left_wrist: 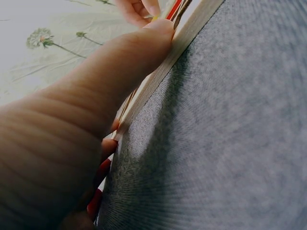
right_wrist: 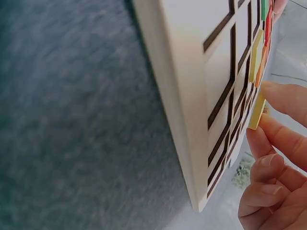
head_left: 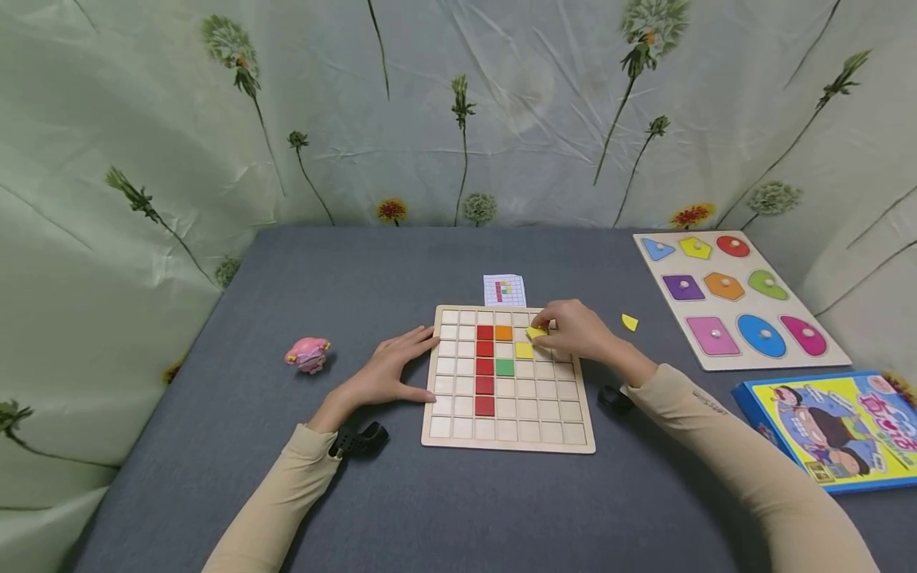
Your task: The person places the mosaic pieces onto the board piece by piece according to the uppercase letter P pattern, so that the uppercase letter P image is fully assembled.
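Observation:
A square wooden grid board [head_left: 526,410] lies on the grey table. Several red tiles [head_left: 485,367] form a column in it; to their right sit an orange tile [head_left: 504,333], a yellow tile [head_left: 524,350] and a green tile [head_left: 505,368]. The right hand [head_left: 576,332] pinches another yellow tile [right_wrist: 257,111] between thumb and fingers over the board's upper right squares. Along the left edge of the board, the left hand [head_left: 390,368] rests with fingers and thumb spread, its thumb [left_wrist: 144,45] against the wooden rim in the left wrist view.
Behind the board lies a printed pattern card [head_left: 505,290]. A small yellow piece [head_left: 630,322] lies to the right, near a knobbed shape puzzle [head_left: 727,306]. A colourful box [head_left: 834,430] is at the right edge. At left stands a pink toy [head_left: 309,355].

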The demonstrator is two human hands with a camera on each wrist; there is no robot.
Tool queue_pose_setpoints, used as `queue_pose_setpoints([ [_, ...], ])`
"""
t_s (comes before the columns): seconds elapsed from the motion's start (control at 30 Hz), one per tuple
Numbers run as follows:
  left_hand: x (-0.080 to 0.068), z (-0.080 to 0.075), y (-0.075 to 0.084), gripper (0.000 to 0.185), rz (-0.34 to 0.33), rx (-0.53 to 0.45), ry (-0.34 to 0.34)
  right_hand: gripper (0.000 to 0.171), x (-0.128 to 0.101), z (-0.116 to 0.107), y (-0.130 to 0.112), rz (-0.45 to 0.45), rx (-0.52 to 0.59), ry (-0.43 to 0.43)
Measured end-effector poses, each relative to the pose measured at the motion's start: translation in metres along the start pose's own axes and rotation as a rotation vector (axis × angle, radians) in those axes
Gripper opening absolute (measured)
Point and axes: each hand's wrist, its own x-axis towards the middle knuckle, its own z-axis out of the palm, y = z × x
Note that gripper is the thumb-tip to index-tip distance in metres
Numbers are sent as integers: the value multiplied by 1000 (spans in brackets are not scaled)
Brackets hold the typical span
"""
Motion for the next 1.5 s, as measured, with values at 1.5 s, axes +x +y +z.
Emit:
queue_pose_setpoints([
  [1.5,-3,2,0,83,27,5,37,24,-5,-11,6,109,147,-49],
])
